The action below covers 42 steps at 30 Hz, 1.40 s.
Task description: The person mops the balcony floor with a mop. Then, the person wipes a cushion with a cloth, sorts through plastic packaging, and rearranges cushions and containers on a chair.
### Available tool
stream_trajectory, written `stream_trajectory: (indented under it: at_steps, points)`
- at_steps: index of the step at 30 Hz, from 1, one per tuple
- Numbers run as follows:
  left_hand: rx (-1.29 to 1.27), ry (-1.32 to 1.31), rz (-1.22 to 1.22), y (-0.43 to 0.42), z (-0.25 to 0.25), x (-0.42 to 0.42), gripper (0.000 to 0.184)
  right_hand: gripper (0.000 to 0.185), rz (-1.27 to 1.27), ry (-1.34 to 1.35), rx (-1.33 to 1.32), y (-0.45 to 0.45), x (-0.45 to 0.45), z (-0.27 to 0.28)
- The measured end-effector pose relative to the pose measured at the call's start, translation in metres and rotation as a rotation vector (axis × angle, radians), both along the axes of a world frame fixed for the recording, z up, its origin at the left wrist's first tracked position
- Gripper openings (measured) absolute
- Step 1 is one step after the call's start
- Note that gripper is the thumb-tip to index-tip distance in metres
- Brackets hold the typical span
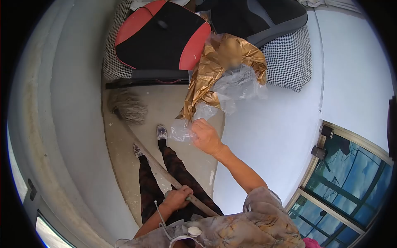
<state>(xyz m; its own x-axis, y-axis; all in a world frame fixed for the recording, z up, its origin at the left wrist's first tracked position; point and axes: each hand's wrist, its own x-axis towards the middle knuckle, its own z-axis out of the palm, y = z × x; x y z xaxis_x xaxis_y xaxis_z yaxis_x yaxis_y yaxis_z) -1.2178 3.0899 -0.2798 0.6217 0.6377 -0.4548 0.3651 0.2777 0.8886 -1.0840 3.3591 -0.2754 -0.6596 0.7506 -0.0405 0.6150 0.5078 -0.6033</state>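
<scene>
L hand (177,197) is gripping the mop (152,161) by its handle near the lap, fingers curling round it; R hand (206,137) is pinching the near end of the clear film (237,87), fingers bunching together, exact thumb spot hard to tell. Gold plastic wrap (204,76), w/ film lying along it, is sitting fwd & slightly R of R hand, upper part spreading over the front of the checked sofa (291,58), btwn the red/blk seat (159,45) & blk/grey seat (273,20). R hand is the nearer one, touching the film; L hand is sitting back & L, well apart fr. it. Wrap's long axis is running away fr. the person, slanting a bit R; narrow end is pointing back twd R hand, wide end is flaring over the sofa. Mop's long axis is running diag.: rear end by the waist on the R, then passing thru L hand & in front of the legs (169,165). Mop head (129,108) is pointing fwd-L, strands apparently resting on the floor (194,165) just short of the sofa, L of R hand. For the handle, L hand is the nearer one, touching; R hand is sitting R of it, apart.
</scene>
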Motion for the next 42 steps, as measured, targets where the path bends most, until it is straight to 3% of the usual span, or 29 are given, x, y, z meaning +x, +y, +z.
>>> stream_trajectory:
  at_steps: [5, 11, 14, 18, 20, 26, 32, 35, 38, 41, 42]
  points:
    - [0.0, -0.001, -0.002, -0.004, -0.004, -0.006, 0.033, 0.023, -0.108, -0.032, 0.002, -0.01, 0.012, -0.003]
    - [0.022, -0.004, 0.032, -0.01, -0.004, -0.013, 0.034, 0.039, -0.023, -0.323, -0.007, 0.005, 0.013, 0.064]
    - [0.024, 0.016, 0.03, -0.007, -0.001, -0.013, 0.033, 0.045, -0.035, -0.312, 0.023, 0.027, 0.009, 0.099]
    - [0.017, 0.009, 0.039, -0.006, 0.001, -0.01, 0.033, 0.041, -0.195, -0.034, -0.106, 0.063, -0.01, 0.099]
    - [0.03, 0.009, 0.055, -0.001, -0.002, -0.008, 0.033, 0.037, -0.219, 0.169, -0.166, 0.088, -0.029, 0.078]
    - [0.057, 0.012, 0.094, 0.009, 0.003, 0.002, 0.034, 0.037, -0.264, 0.118, -0.533, 0.168, -0.077, 0.003]
    - [0.042, 0.044, 0.093, 0.03, 0.003, 0.012, 0.034, 0.044, -0.855, 0.31, -0.702, 0.239, -0.082, -0.111]
    - [0.029, 0.051, 0.093, 0.034, -0.002, 0.018, 0.034, 0.045, -0.995, 0.098, -0.396, 0.267, -0.072, -0.193]
    - [0.02, 0.035, 0.093, 0.036, -0.007, 0.02, 0.034, 0.048, -0.936, -0.25, -0.527, 0.266, -0.08, -0.161]
    - [0.002, -0.003, 0.075, 0.047, -0.003, 0.016, 0.034, 0.047, -0.992, -0.24, -0.526, 0.272, -0.065, -0.193]
    - [-0.002, -0.023, 0.061, 0.052, -0.002, 0.011, 0.035, 0.046, -1.039, -0.258, -0.416, 0.272, -0.065, -0.199]
